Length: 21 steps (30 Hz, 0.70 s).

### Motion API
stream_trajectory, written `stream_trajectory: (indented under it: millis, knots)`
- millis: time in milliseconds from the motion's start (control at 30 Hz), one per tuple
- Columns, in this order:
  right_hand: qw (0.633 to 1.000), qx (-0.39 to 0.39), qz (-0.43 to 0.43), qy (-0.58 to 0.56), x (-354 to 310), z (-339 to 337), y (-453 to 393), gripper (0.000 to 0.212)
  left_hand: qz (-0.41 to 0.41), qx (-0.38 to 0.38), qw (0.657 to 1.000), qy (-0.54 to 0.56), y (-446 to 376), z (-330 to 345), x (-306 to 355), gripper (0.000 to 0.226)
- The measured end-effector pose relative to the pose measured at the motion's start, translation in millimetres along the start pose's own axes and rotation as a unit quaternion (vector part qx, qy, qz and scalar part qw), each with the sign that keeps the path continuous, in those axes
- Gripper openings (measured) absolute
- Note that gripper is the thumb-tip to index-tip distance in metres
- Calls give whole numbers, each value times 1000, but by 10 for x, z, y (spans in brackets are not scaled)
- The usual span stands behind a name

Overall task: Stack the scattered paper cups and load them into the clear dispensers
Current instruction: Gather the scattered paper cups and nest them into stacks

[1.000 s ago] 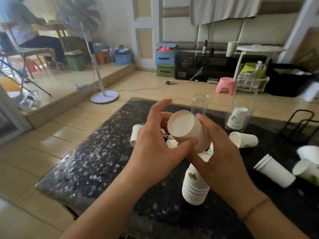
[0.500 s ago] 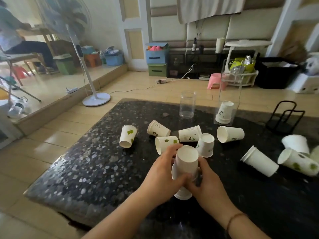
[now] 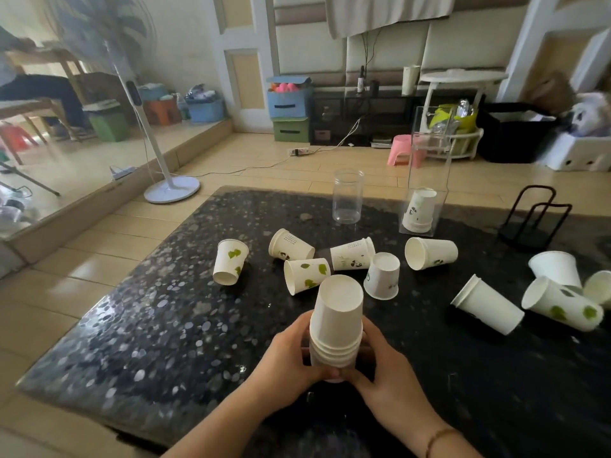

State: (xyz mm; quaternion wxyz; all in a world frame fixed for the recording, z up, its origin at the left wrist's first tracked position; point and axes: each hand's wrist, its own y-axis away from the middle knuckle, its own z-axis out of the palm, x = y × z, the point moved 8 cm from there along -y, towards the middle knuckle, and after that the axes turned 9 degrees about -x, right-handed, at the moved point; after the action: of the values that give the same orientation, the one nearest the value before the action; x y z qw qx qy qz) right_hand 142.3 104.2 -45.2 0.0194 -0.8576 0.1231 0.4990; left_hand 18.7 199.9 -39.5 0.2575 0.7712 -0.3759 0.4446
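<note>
An upside-down stack of white paper cups (image 3: 337, 322) stands on the dark speckled table (image 3: 158, 328). My left hand (image 3: 291, 355) and my right hand (image 3: 385, 368) both grip its lower rims from either side. Several loose cups lie scattered beyond it, among them one with green leaves (image 3: 305, 275) and an inverted one (image 3: 383, 275). Farther back stand a short round clear dispenser (image 3: 347, 201), empty, and a tall square clear dispenser (image 3: 426, 180) with a few stacked cups (image 3: 419, 209) at its bottom.
More cups lie at the right: a short nested stack (image 3: 487, 304) and a cluster (image 3: 562, 300) near the table's edge. A black wire rack (image 3: 532, 216) stands at the back right. A standing fan (image 3: 148, 127) is on the floor to the left.
The stack came down from in front of me onto the table. My hands slid from the top cup down to the lower rims. The top cup now sits seated on the stack.
</note>
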Motion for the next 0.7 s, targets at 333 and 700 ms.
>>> stream_trajectory:
  millis: [333, 700]
  knots:
    - [994, -64, -84, 15, -697, 734, -580, 71, -49, 115, 992, -14, 455, -967, -467, 76]
    - [987, -104, -90, 79, -754, 1227, -823, 76, -37, 187, 981, -21, 825, -1104, -921, 82]
